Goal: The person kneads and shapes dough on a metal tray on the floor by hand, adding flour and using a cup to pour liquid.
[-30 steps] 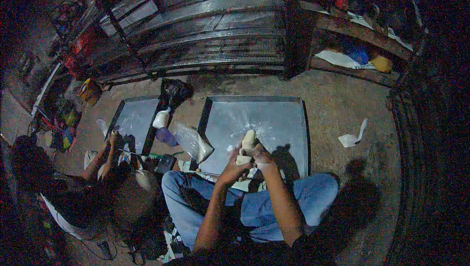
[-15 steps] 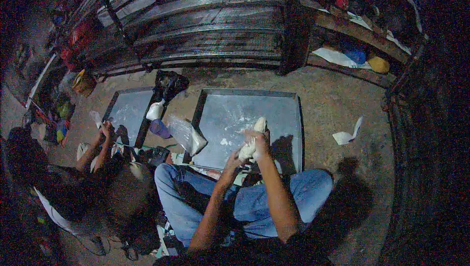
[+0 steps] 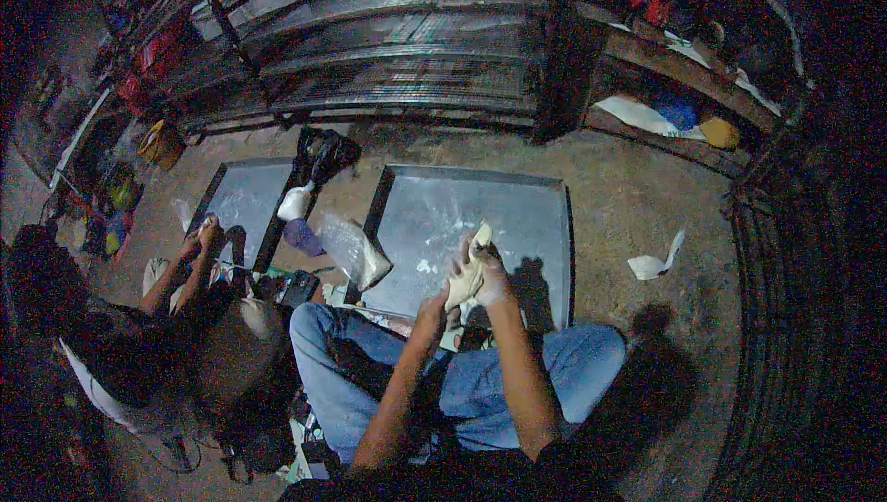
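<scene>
A pale, soft lump that looks like dough is held in both my hands above the near part of a large grey metal tray. My left hand grips its lower left end. Wrapped around it from the right is my right hand, and a pointed end sticks up past the fingers. White powder is smeared over the tray floor. Just left of the tray lies a clear plastic bag with white contents. Parts of my left fingers are hidden behind the lump.
At left another person's hands work near a second grey tray. Between the trays lie a black bag, a white bag and a purple item. A white scrap rests on the floor at right. Slatted shelving stands behind.
My right hand has shifted slightly lower on the lump, and its shape between my hands has changed. The other person's hands have moved slightly up and right.
</scene>
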### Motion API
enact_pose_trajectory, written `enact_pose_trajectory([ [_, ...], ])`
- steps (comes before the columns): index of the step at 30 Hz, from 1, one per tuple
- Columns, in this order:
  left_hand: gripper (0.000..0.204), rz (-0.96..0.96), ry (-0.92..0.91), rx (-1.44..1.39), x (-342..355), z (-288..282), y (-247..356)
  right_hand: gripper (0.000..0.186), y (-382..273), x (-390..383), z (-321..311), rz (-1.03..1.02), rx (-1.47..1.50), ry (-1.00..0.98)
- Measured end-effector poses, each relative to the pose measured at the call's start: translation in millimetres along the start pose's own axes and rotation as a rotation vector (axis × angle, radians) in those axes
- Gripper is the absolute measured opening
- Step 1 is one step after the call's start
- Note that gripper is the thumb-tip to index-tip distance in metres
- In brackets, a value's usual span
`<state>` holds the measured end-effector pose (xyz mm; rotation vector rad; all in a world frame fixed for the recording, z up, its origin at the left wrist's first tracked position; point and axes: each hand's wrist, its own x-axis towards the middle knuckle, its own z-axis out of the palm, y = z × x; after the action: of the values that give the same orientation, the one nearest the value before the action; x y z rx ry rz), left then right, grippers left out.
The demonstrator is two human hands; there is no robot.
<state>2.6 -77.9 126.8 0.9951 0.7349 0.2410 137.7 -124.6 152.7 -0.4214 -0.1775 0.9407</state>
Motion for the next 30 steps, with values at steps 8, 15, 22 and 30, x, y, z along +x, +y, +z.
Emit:
enact_pose_trajectory([
  [8, 0.048, 0.063, 0.08, -0.003, -14.7, 24.2, 4.6, 0.013, -3.1, 5.0, -4.0, -0.093, -0.509, 0.241],
  [15, 0.026, 0.2, -0.08, -0.031, -13.8, -10.2, -2.0, 0.086, 19.7, 11.1, -10.7, 0.003, -0.305, -0.104],
  [22, 0.053, 0.081, -0.17, -0.069, -9.2, -6.6, 6.2, 0.055, 56.9, 15.5, -57.6, 0.136, -0.298, -0.034],
  [30, 0.044, 0.051, -0.079, 0.315, 15.5, -62.7, -25.8, 0.021, 39.1, 22.9, -79.2, 0.046, -0.453, 0.255],
])
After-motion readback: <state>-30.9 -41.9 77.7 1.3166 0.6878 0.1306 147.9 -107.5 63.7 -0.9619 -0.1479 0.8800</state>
